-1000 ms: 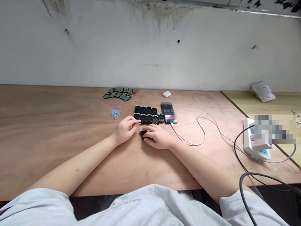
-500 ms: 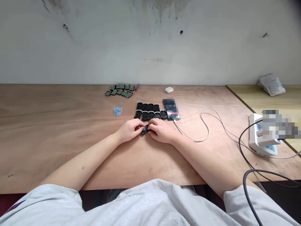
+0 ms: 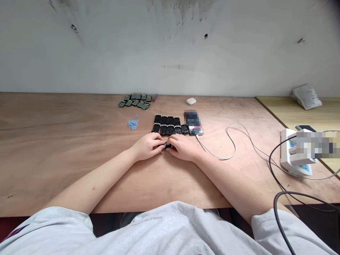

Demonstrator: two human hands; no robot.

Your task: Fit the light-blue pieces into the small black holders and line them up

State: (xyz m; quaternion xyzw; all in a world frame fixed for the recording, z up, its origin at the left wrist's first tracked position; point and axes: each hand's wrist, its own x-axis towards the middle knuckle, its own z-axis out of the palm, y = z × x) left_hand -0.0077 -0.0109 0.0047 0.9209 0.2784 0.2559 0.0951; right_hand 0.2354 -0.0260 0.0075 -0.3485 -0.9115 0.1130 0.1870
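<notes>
Two hands (image 3: 148,146), wooden table (image 3: 66,131), stained wall (image 3: 119,53)

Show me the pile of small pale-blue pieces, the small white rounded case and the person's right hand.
Pile of small pale-blue pieces (image 3: 132,124), head view: middle of the heap.
Small white rounded case (image 3: 191,101), head view: middle of its shell.
Person's right hand (image 3: 182,146), head view: back of the hand.

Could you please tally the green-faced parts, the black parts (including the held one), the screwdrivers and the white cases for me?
Black parts in rows: 9
Held black part: 1
Green-faced parts: 10
Screwdriver: 1
White case: 1
Total: 22
</notes>
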